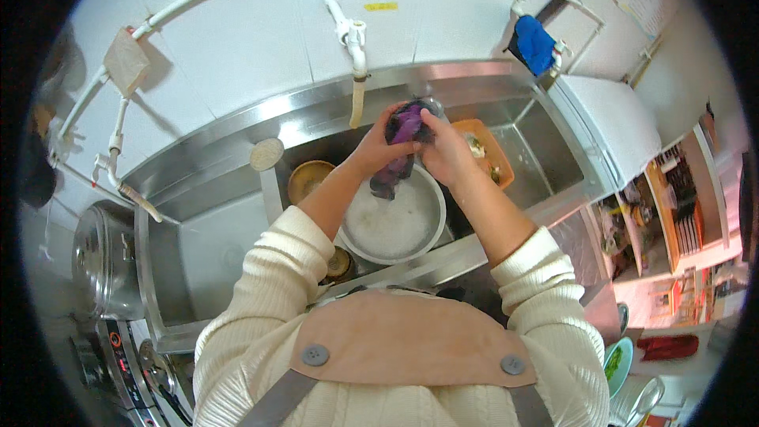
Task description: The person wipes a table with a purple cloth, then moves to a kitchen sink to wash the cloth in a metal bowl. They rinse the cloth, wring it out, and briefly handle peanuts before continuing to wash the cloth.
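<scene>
Both my hands are raised over the far side of a white round basin of sudsy water [394, 225]. Between them is a bunched purple and black cloth [405, 124], one end of it hanging down over the basin. My left hand [379, 145] grips the cloth from the left. On its other side, my right hand [442, 148] presses with the thumb on top. Something clear and shiny, perhaps glass, shows just behind the right fingers; the hands and cloth hide most of it. The basin sits in the middle compartment of a stainless steel sink [219, 261].
An orange plastic container [498, 157] with food scraps stands right of my right wrist. Left of the basin are a yellowish bowl [309, 181] and a round scrubber-like pad [267, 155] on the divider. A tap hose [357, 104] hangs above. A steel pot [107, 261] stands far left.
</scene>
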A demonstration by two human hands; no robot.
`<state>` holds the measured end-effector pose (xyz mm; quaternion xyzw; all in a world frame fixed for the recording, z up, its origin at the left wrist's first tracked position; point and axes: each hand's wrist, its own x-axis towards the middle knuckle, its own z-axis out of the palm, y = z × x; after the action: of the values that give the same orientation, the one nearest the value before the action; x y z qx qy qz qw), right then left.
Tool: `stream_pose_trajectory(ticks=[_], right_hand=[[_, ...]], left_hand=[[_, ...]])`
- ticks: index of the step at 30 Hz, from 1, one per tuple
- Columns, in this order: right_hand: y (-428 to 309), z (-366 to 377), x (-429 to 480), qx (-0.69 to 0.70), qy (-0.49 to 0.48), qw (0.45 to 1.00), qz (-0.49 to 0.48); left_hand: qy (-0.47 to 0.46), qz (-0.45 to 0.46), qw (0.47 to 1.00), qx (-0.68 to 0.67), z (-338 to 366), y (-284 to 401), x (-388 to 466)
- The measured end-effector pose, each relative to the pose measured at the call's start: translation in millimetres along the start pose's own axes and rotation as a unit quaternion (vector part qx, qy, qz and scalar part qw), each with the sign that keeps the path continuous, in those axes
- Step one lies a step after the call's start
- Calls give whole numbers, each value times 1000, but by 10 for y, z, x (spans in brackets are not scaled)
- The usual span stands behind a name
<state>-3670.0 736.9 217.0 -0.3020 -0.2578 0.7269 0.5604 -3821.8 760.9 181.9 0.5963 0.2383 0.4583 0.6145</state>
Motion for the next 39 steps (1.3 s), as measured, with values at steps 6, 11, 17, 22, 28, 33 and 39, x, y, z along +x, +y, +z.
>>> stream_pose_trajectory(ticks=[6,11,17,22,28,33,39], right_hand=[[-519,21,-283,-621,-138,703,-318],[-731,-85,-157,-775,-285,298,-479],[-372,-493,371,-735,-352,345,-465],[-10,-811,368,-783,-323,412,-336],[486,-1059,360,-850,-242,439,-162],[767,-1141,298,-753,-193,616,-128],[608,-1045,90,-321,-93,908,251]], left_hand=[[5,-162,974,-158,-65,326,12],[-102,-243,954,-140,31,359,46],[-147,-297,938,96,215,162,64],[-159,-269,847,429,217,-159,29],[-162,-255,725,619,222,-570,-82],[-158,-137,686,697,125,-689,-152],[-161,122,773,602,-41,-772,-183]])
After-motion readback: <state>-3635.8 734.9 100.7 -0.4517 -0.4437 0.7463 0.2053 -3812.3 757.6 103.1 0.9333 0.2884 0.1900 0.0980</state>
